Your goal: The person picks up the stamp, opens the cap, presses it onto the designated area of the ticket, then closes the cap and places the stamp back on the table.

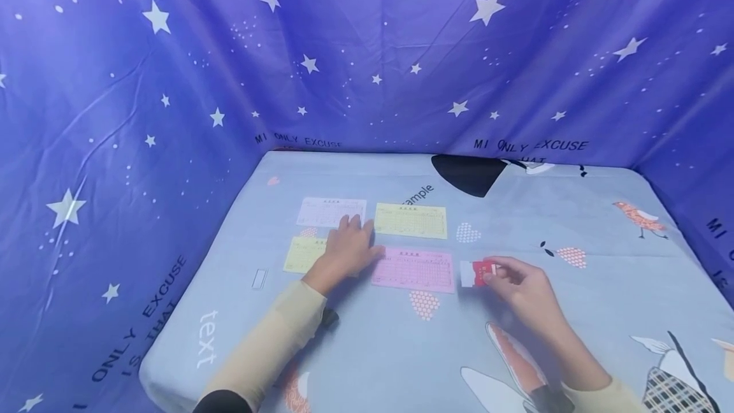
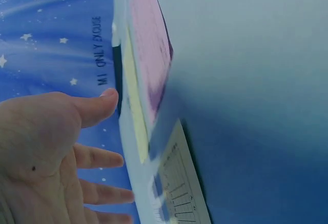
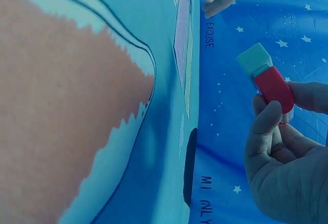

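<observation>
Four-cornered printed form slips lie in two rows: a white slip [image 1: 321, 211] and a yellow slip [image 1: 410, 222] behind, a second yellow slip [image 1: 298, 256] and a pink slip [image 1: 414, 271] in front. Over the gap among them is my left hand [image 1: 348, 248], its fingers extended and holding nothing; it hides part of the front yellow slip. In the left wrist view its fingers [image 2: 105, 193] are spread. My right hand [image 1: 526, 289] pinches a white eraser in a red sleeve [image 1: 480, 274] between thumb and fingers, just right of the pink slip.
A pale blue cloth [image 1: 367, 349] printed with hearts, birds and leaves covers the table. Behind and at both sides hangs a purple-blue curtain [image 1: 355, 37] with white stars, close to the table's edges.
</observation>
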